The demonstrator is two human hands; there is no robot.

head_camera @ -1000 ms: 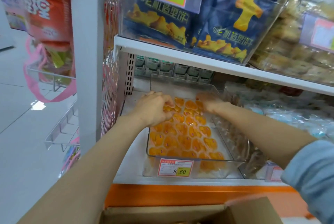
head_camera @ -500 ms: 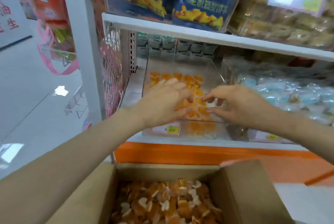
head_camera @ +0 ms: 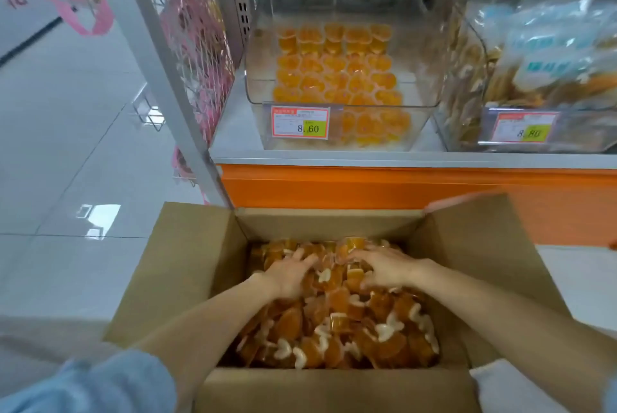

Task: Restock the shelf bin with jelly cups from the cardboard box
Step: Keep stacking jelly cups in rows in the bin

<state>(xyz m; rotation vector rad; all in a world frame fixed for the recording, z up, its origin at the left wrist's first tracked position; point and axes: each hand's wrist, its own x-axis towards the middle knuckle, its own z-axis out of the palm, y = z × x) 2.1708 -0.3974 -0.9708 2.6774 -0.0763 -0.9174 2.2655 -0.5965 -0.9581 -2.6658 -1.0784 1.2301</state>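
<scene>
Small orange plastic jelly cups [head_camera: 337,329] are heaped under both hands inside the open brown cardboard box [head_camera: 200,262]. The left hand [head_camera: 292,274] presses on them with fingers spread. The right hand [head_camera: 384,267] curls over some, though I cannot tell whether it grips any. Beyond and above both hands, the clear plastic shelf bin [head_camera: 417,129] holds more cups.

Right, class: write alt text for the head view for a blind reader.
A person's left hand and right hand rest on small orange jelly cups heaped in an open brown cardboard box. Above, a clear plastic shelf bin is partly filled with them.
</scene>
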